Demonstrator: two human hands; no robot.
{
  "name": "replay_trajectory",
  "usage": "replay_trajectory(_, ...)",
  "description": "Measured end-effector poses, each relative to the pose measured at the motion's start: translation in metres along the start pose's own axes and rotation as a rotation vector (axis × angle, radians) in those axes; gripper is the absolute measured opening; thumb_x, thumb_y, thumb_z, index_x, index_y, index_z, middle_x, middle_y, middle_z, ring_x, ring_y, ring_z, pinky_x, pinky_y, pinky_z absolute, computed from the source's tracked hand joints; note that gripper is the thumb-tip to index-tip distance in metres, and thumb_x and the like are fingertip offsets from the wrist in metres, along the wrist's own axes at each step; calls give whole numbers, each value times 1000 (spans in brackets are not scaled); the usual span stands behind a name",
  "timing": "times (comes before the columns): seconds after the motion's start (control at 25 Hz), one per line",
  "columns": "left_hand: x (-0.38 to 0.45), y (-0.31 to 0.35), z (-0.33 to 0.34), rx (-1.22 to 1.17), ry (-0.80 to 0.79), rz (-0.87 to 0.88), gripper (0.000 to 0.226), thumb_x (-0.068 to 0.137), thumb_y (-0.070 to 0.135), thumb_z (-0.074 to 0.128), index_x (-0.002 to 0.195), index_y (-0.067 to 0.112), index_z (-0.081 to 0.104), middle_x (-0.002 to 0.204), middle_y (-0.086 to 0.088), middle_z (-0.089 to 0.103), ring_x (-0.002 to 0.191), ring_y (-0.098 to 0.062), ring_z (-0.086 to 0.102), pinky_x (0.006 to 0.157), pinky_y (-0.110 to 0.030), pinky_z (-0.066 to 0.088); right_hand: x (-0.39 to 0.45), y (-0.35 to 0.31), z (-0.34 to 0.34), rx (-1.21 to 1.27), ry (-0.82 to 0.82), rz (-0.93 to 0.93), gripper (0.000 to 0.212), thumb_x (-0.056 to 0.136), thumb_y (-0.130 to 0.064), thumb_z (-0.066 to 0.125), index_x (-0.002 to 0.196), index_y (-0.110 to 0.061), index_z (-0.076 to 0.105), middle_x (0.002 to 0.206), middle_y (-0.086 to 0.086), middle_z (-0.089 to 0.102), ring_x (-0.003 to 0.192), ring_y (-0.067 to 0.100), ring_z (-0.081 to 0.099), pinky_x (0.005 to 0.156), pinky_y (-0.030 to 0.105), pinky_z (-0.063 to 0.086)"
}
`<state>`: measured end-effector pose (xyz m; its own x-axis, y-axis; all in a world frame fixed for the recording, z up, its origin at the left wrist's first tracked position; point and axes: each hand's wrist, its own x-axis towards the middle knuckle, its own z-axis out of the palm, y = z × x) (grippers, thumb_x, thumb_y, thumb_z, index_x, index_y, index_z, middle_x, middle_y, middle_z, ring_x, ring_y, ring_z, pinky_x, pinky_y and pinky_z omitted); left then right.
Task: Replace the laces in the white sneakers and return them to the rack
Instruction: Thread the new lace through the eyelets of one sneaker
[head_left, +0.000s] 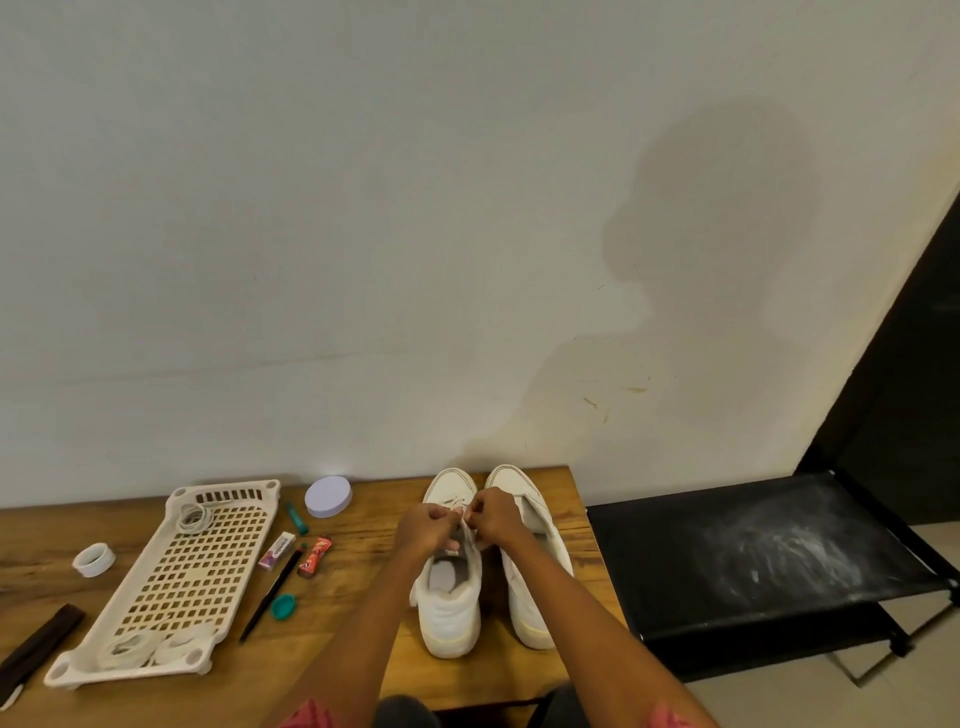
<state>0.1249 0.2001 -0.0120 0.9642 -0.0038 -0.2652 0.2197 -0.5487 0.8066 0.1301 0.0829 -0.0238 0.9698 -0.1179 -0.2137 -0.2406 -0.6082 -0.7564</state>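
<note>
Pinching the lace (464, 514), both hands' grips meet over the left sneaker (451, 571).

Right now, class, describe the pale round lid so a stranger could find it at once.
Start at the wooden table against the wall. Behind the perforated cream tray, near the wall, lies the pale round lid. Unlike the small teal cap nearer the table's front, it is larger and pale lilac.

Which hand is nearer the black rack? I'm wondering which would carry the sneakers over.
Right. The right hand pinches the lace over the left sneaker, on the side toward the black rack; the left hand pinches it too, farther from the rack.
</note>
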Motion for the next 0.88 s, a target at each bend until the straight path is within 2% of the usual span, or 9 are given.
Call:
replay_trajectory(0.12, 0, 3, -5, 25, -31, 15, 20, 90, 18, 60, 103, 4, 66, 89, -9, 69, 38, 0, 57, 40, -8, 41, 1, 2, -3, -9, 48, 20, 11, 88, -3, 54, 79, -7, 58, 95, 20, 67, 90, 37, 66, 81, 42, 55)
replay_trajectory(0.2, 0, 3, -5, 39, -30, 26, 18, 90, 19, 60, 102, 7, 67, 93, -9, 70, 42, -3, 60, 43, -10, 42, -3, 3, -18, 111, 143, 57, 23, 89, 0, 48, 69, -10, 53, 80, 15, 63, 88, 37, 66, 78, 42, 55)
replay_trajectory(0.28, -1, 2, -7, 61, -29, 40, 18, 91, 22, 59, 103, 10, 66, 93, -7, 70, 51, -7, 63, 49, -13, 45, -4, 0, -46, 361, 289, 97, 23, 92, -1, 42, 74, -11, 51, 78, 10, 59, 84, 32, 65, 74, 40, 54)
replay_trajectory(0.36, -2, 2, -10, 103, -39, 59, 18, 92, 26, 57, 102, 13, 65, 92, -6, 71, 59, -12, 66, 63, -22, 52, -3, -8, -79, 776, 393, 153, 16, 95, -3, 35, 90, -6, 50, 79, 10, 61, 74, 23, 62, 69, 34, 53)
replay_trajectory(0.44, -2, 5, -10, 196, -43, 90, 21, 93, 30, 54, 96, 14, 67, 88, -6, 73, 66, -16, 68, 75, -29, 53, -6, -18, -107, 1227, 416, 168, 17, 97, -2, 31, 92, -5, 47, 74, 12, 61, 65, 22, 59, 65, 33, 52)
replay_trajectory(0.48, -2, 8, -9, 269, -31, 111, 24, 93, 31, 52, 93, 13, 68, 88, -6, 73, 67, -16, 66, 76, -29, 52, -9, -22, -114, 1302, 409, 165, 17, 97, -2, 30, 92, -5, 46, 72, 11, 59, 59, 20, 55, 60, 30, 51)
replay_trajectory(0.6, -6, 20, -8, 428, 96, 227, 28, 94, 28, 49, 94, 10, 71, 92, -7, 71, 76, -17, 60, 71, -27, 47, -19, -28, -99, 890, 319, 105, 14, 98, -8, 32, 98, -11, 46, 70, 3, 54, 50, 10, 40, 45, 19, 33)
replay_trajectory(0.72, -8, 30, -10, 374, 216, 302, 25, 93, 23, 52, 90, 7, 71, 90, -8, 70, 85, -22, 63, 60, -21, 39, -20, -17, -70, 421, 264, -67, 11, 98, -13, 39, 93, -13, 49, 78, 5, 61, 62, 11, 52, 56, 20, 38)
replay_trajectory(0.88, -6, 24, -6, 423, 66, 142, 32, 80, 33, 70, 93, 4, 68, 92, -9, 69, 83, -20, 63, 63, -24, 43, -21, -6, -62, -404, 107, -255, 17, 94, -7, 44, 107, -5, 53, 104, 15, 64, 95, 30, 60, 72, 33, 41)
